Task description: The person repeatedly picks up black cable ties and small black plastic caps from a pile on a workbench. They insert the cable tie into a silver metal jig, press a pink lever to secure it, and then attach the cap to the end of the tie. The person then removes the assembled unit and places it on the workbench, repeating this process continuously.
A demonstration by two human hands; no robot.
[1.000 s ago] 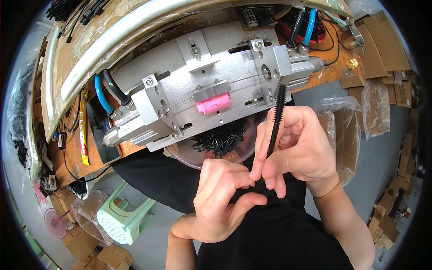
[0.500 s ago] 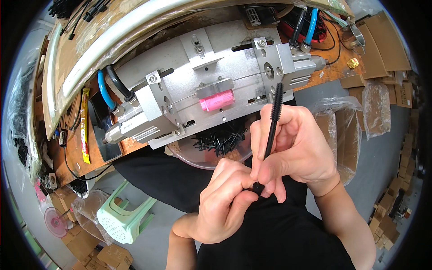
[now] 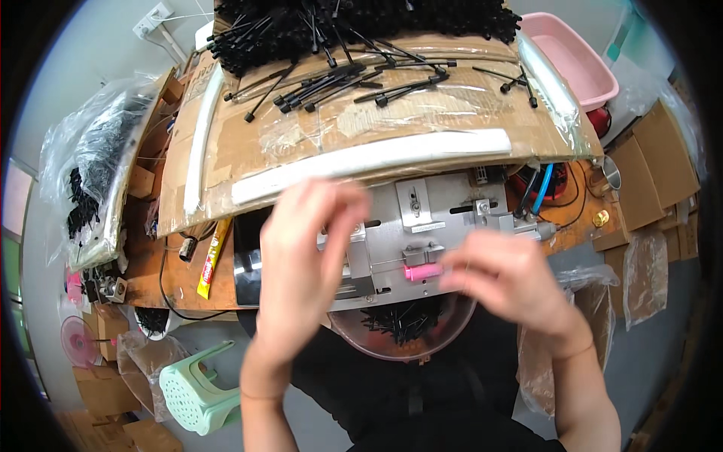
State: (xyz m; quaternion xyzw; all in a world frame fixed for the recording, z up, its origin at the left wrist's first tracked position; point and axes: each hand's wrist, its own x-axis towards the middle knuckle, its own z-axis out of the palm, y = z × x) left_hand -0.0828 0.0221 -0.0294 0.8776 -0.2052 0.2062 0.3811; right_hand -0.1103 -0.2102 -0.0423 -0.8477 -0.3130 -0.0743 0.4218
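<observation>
Hands parted, brush wand gone from sight

The pink cylinder (image 3: 420, 272) sits just left of my right hand (image 3: 508, 279), at the near edge of the metal fixture (image 3: 388, 211). My right fingers are bent toward its end; blur and overlap keep me from telling whether they touch it or pinch anything. My left hand (image 3: 301, 256) is raised over the fixture's left end, loosely curled, thumb showing beside the fingers; I see nothing in it, but can't tell for certain that it's empty.

Half a second ago both hands met low down around one black brush wand. Now they're well apart and I can't find that wand in either, so I judge that two-handed handling over. My view has also tipped up.

Below and between the hands, a clear bowl (image 3: 354, 343) holds black pieces (image 3: 407, 320). Beyond them, cardboard (image 3: 248, 151) carries loose black wands (image 3: 324, 81). Left of my left hand, a yellow packet (image 3: 214, 260) lies on the tabletop (image 3: 147, 264).
</observation>
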